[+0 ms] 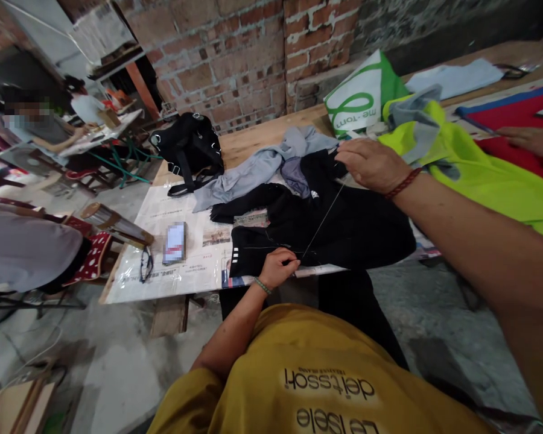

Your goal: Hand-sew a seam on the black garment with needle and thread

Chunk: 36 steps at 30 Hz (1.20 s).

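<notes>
A black garment [344, 226] with white stripes on one end and a small white logo lies across the table's near edge. My left hand [278, 267] is closed on the garment's near edge, fingers pinched together. Raised above the far side of the cloth, my right hand [366, 164] has its fingers closed in a pinch. A pale thread [324, 219] runs taut and slanting from the garment beside my left hand up to my right hand. Any needle at its end is too small to make out.
Newspaper under clear plastic covers the table [131, 274]. On it are a phone [174, 243], glasses [146, 265], a metal flask [117, 225], a black bag [189, 147] and grey cloth [253, 172]. Yellow-green clothing [475, 175] and another person's hand [531, 141] are at right.
</notes>
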Each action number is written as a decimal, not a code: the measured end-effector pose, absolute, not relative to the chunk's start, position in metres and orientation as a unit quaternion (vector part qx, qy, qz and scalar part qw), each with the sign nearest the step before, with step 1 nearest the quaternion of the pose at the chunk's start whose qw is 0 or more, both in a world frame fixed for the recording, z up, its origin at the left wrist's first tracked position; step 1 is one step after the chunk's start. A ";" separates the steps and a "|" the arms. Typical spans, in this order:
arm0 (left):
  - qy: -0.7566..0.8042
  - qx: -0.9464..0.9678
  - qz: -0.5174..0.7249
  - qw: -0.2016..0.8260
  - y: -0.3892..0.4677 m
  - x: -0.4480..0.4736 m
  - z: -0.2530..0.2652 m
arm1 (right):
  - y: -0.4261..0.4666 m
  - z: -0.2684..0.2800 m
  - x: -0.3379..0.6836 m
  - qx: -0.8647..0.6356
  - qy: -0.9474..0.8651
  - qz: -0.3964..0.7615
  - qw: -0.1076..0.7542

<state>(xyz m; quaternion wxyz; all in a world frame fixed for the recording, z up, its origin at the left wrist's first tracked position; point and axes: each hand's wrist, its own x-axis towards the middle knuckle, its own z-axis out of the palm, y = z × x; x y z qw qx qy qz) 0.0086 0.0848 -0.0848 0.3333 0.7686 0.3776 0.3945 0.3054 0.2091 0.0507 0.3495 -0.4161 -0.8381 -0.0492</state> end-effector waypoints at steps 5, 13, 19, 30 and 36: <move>0.372 0.768 0.401 0.333 0.084 0.009 -0.084 | 0.182 0.043 0.279 -0.474 -0.780 -0.064 0.403; 0.362 0.760 0.420 0.340 0.081 0.008 -0.082 | 0.080 -0.048 0.216 -0.496 -0.825 0.016 0.269; 0.327 0.810 0.380 0.305 0.079 0.010 -0.080 | 0.074 -0.090 0.241 -0.586 -0.720 -0.011 0.371; 0.418 0.895 0.142 0.061 0.068 -0.031 -0.069 | 0.074 -0.097 0.245 -0.589 -0.698 0.013 0.407; 0.506 0.847 0.126 0.107 0.079 -0.107 -0.059 | 0.074 -0.098 0.246 -0.592 -0.696 0.015 0.406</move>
